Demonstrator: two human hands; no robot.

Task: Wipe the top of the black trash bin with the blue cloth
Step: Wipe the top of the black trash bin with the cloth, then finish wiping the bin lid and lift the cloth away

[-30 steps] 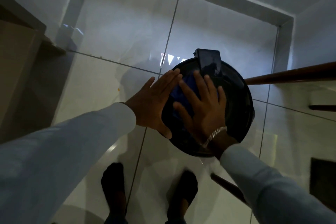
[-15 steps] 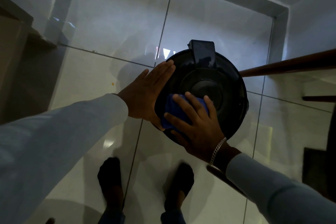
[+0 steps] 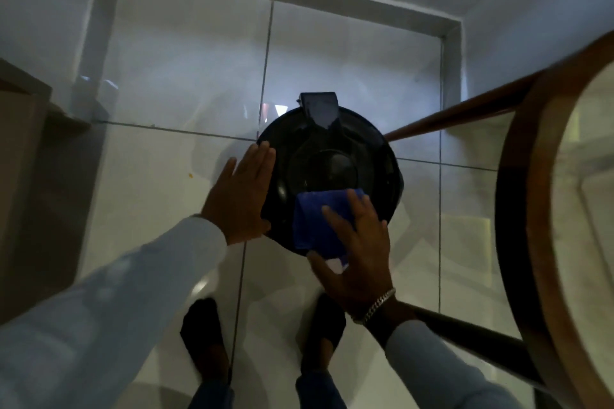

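Observation:
The round black trash bin (image 3: pixel 332 156) stands on the tiled floor in front of me, seen from above, its lid glossy with a raised hinge tab at the far side. The blue cloth (image 3: pixel 315 219) lies on the near edge of the lid and hangs slightly over the rim. My right hand (image 3: pixel 355 252) presses flat on the cloth, fingers spread, a silver bracelet at the wrist. My left hand (image 3: pixel 241 196) rests flat against the bin's left side, fingers straight and together, holding nothing.
A round wooden-framed table (image 3: pixel 545 209) with slanted wooden legs (image 3: pixel 448 113) stands close on the right. A brown cabinet (image 3: pixel 23 159) fills the left edge. My two feet (image 3: pixel 206 335) stand just before the bin. White walls form a corner behind it.
My right hand has drawn the blue cloth from the lid's middle-left toward me, to the near rim. The left hand stays against the bin's left side. The view has shifted, showing the table.

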